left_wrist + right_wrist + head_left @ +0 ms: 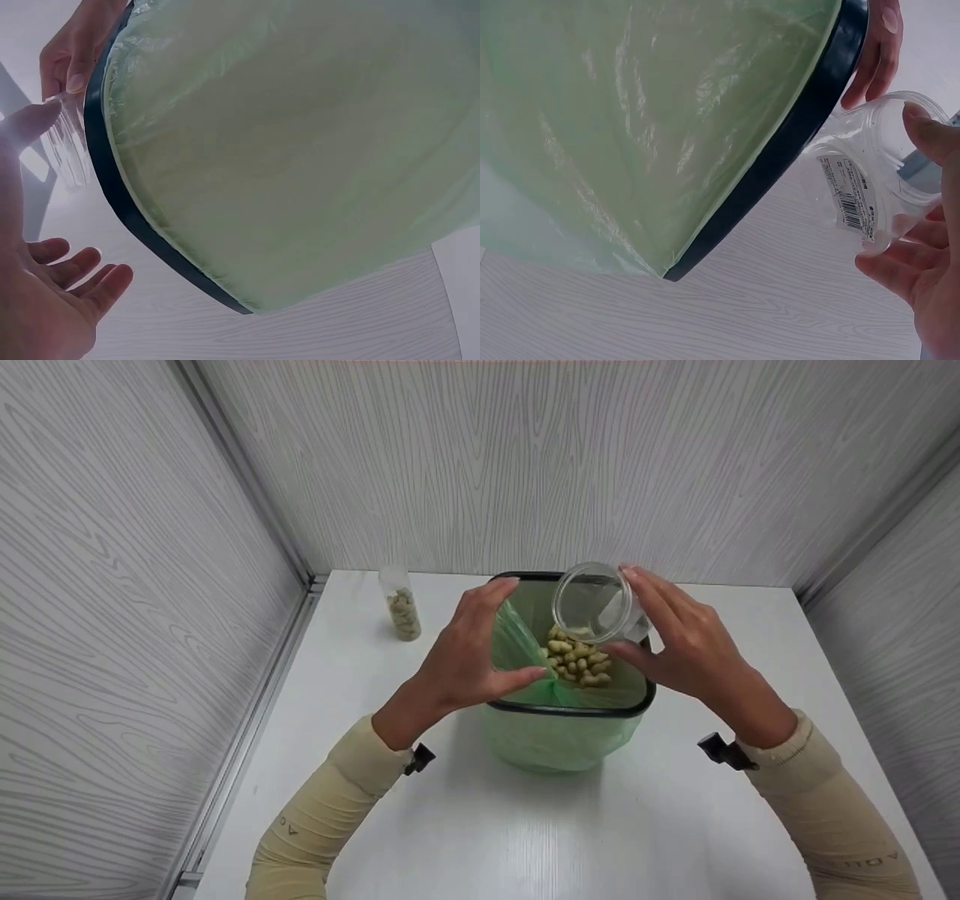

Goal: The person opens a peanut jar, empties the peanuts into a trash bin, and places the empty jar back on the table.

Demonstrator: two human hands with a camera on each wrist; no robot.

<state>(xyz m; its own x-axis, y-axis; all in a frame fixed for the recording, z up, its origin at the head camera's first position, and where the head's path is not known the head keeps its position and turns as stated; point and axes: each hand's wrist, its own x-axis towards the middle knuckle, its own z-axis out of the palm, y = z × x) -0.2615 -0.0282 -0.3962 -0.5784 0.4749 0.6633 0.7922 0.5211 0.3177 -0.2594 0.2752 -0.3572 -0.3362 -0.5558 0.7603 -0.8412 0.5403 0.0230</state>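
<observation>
Bench, lined bin, tilted plastic jar

The green-lined bin stands mid-bench. The left hand, thumb and fingers apart, is at the bin's left rim; the right hand clasps the jar over the bin. A clear tube part-filled with peanuts stands left; loose peanuts lie inside the bin.

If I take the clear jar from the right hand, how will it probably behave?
The clear jar is probably fairly stiff: its rim looks round in the grip of the right hand. Its smooth, shiny wall may slip; its round shape could roll.
</observation>
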